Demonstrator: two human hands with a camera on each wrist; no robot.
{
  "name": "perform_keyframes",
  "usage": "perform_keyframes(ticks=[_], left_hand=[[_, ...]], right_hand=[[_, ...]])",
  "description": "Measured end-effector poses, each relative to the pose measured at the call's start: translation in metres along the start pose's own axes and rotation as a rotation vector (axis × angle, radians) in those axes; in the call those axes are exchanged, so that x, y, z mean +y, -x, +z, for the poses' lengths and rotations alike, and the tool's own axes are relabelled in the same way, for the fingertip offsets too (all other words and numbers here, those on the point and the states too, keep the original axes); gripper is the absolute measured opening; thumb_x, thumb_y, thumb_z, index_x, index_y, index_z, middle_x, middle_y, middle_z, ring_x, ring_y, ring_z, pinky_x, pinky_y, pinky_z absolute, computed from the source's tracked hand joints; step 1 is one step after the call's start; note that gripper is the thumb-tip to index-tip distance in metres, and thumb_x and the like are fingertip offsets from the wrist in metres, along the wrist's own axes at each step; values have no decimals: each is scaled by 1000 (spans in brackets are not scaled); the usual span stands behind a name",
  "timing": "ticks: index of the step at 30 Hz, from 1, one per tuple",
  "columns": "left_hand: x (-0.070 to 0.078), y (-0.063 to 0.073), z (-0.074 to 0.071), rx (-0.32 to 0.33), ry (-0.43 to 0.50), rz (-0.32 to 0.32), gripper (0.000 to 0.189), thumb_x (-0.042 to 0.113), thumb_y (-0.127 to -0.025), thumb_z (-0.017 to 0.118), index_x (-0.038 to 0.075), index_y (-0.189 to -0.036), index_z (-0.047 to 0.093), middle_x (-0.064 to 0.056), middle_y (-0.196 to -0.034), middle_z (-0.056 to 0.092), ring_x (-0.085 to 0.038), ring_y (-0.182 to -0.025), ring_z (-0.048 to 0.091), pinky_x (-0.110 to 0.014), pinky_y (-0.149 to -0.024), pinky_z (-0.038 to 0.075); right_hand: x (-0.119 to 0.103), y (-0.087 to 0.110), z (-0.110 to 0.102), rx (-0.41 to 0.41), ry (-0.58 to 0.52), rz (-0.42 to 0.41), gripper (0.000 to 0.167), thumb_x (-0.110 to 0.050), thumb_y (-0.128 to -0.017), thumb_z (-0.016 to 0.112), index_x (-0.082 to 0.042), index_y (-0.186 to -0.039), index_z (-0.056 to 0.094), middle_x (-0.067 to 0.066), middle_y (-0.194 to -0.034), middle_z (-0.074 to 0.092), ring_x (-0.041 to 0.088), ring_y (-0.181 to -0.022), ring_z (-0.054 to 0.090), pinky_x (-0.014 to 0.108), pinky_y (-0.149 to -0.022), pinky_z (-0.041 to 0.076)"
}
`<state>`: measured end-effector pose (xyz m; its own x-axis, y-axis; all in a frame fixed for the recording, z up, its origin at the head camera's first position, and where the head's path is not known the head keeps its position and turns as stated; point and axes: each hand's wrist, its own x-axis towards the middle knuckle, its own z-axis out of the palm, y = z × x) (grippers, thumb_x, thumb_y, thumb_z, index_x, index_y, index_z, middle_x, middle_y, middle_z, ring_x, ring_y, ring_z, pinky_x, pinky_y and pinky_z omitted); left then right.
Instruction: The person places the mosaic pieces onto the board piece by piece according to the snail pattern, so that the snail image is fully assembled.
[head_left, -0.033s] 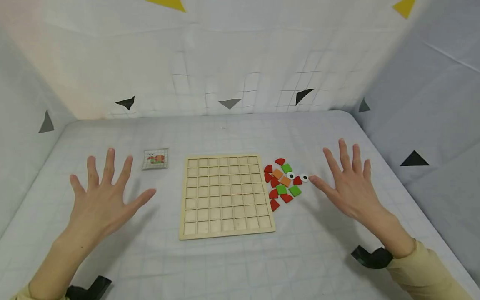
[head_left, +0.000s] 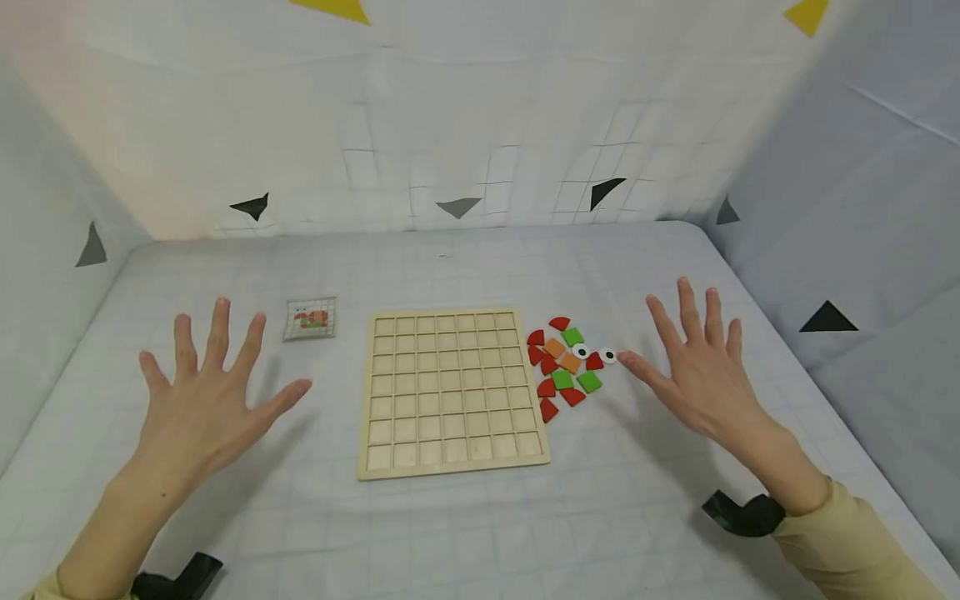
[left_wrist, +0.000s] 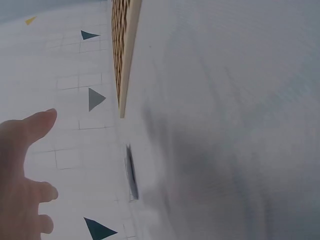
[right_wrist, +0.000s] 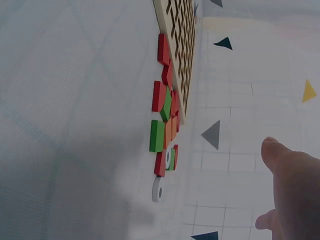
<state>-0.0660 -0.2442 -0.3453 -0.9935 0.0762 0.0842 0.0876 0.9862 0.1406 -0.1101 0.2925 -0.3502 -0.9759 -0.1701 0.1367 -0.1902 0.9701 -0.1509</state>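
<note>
My left hand (head_left: pixel 198 404) hovers over the table's left side with its fingers spread and nothing in it. Just beyond its fingers lies a small picture card (head_left: pixel 310 319) with a red, orange and green pattern. A square wooden grid board (head_left: pixel 456 392) with bare cells lies between the hands. Along its right edge are loose flat pieces: red quarter-rounds (head_left: pixel 573 397), green squares (head_left: pixel 589 382), orange squares (head_left: pixel 571 362) and two white eye discs (head_left: pixel 608 356). My right hand (head_left: pixel 701 367) is raised to the right of them, fingers spread, holding nothing; its thumb tip overlaps an eye disc in the head view.
The table (head_left: pixel 450 542) has a pale, faintly gridded cover. White cloth walls (head_left: pixel 450 108) rise at the back and both sides, with black, grey and yellow triangles on them. A black strap (head_left: pixel 742 514) is on the right wrist, another (head_left: pixel 180 577) on the left.
</note>
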Motion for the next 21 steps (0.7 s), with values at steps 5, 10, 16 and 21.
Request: perform_keyframes(ticks=[5,10,16,21], left_hand=[[0,-2,3,-8,0,1,97,74,-91,46,16,-162,13,-16,-166,-15,-57,-146,-13,-90,-97,-3],[-1,-1,5,0,-11,0,98,74,-90,47,16,-162,13,-13,-166,-18,-56,-146,-15,-90,-97,-3],[-1,0,6,4,-30,3,99,75,-90,47,16,-162,14,-14,-166,-17,-57,-146,-15,-90,-97,-3],[3,-2,7,-8,-32,13,98,76,-90,46,18,-162,13,-14,-166,-16,-56,-147,-14,-89,-99,-3]], right_hand=[[3,1,1,-12,27,-15,92,-64,-94,53,-11,-160,19,14,-167,-14,45,-151,-17,80,-111,-4],[4,2,4,-1,49,-40,92,-62,-91,58,-10,-160,23,15,-168,-10,46,-151,-13,80,-111,0],[2,-2,8,2,89,-65,94,-63,-89,60,-11,-159,24,16,-168,-9,46,-152,-12,78,-113,0],[1,-6,8,2,118,-76,93,-60,-88,64,-11,-159,26,15,-168,-9,45,-152,-12,77,-114,0]])
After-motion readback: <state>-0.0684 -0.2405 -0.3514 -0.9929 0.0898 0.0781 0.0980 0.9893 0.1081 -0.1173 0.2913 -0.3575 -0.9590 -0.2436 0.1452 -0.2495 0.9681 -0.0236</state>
